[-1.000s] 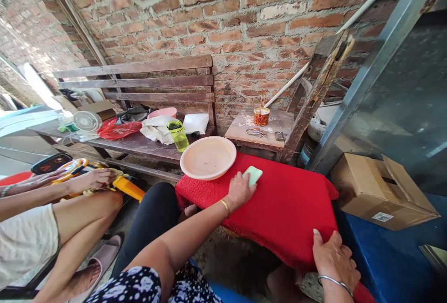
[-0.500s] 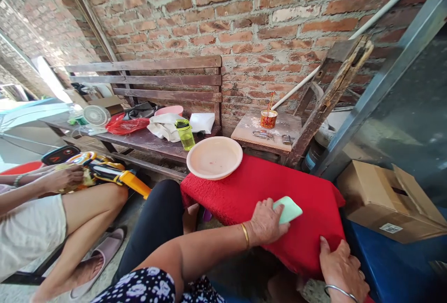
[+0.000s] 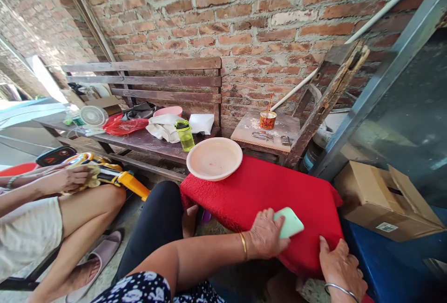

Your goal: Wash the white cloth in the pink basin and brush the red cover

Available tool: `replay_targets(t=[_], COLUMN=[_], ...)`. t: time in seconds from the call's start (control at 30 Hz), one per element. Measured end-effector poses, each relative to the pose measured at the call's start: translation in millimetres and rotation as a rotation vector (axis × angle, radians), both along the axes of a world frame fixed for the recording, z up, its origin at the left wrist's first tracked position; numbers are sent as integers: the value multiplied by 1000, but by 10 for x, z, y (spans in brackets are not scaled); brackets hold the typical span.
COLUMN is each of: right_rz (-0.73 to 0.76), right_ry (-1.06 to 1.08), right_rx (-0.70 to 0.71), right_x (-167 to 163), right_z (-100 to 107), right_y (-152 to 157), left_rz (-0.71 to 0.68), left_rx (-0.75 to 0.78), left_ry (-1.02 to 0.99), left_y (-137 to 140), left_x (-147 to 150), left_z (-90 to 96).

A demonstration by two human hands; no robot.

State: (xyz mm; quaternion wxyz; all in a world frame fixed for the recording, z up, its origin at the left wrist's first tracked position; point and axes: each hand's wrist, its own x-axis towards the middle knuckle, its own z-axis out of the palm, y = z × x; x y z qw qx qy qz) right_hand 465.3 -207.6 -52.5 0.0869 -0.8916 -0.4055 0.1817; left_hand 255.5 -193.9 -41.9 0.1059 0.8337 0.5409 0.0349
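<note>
My left hand [image 3: 268, 233], with a gold bangle at its wrist, is closed on a flat mint-green block with rounded corners [image 3: 290, 222]. The block's underside is hidden, so I cannot tell its exact kind. It rests against a red cloth [image 3: 279, 189] spread over a low bench or table. My right hand [image 3: 342, 265], wearing a silver bangle, lies on the cloth's near right edge with thumb and fingers apart. A cream plastic basin [image 3: 214, 158] sits on the cloth's far left end.
A cardboard box [image 3: 384, 200] stands at right on a blue surface [image 3: 370, 256]. Behind are a wooden bench [image 3: 153, 147] with a green bottle [image 3: 185, 135] and a small table holding a red cup [image 3: 267, 120]. Left, another person's hand [image 3: 73, 178] holds a cloth against a yellow-black toy.
My left hand has slid the mint-green block slightly toward me over the red cloth. My right hand stays on the cloth's edge.
</note>
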Motion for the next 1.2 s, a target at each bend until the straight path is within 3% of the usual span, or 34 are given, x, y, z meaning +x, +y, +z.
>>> replay_targets(t=[0.07,0.13,0.23,0.3,0.4,0.5,0.6,0.7,0.77,0.83,0.9,1.0,1.1,1.2], right_rz=[2,92,452,705,928,999,1021,978,851,723,686,781,883,863], right_ry=[-5,-8,267,588,896,1023,1057,972,816,615,434,197,22,-49], right_rx=[22,173,416,361,137,53,30,33,124,270,399,475,452,414], right_x=[20,-3,-198,-435,-847,-1153,-1247,-1166,-1099,-1098,-1201,-1494,-1680,-1427], right_z=[37,96,214,295,386,415,368,252,156,66,0,-43,-56,-104], right_y=[-16,-39,-87,-124,-171,-189,-175,-114,-50,11,51,69,93,142], left_rz=[-182,-296,-414,-451,-441,-428,-468,-453,-328,-230,-248,-357,-380,-354], left_rx=[-83,-186,-283,-303,-372,-475,-575,-514,-293,-57,84,156,188,205], left_ry=[-38,-79,-134,-174,-218,-239,-310,-458,-502,-425,-280,-121,-48,-23], left_y=[-86,-101,-40,11,64,90,124,230,354,501,635,757,784,773], left_x=[83,-15,-381,-662,-1011,-1243,-1410,-1580,-1705,-1827,-1927,-2015,-2048,-2055], left_z=[104,253,484,595,661,628,552,445,336,185,4,-263,-436,-495])
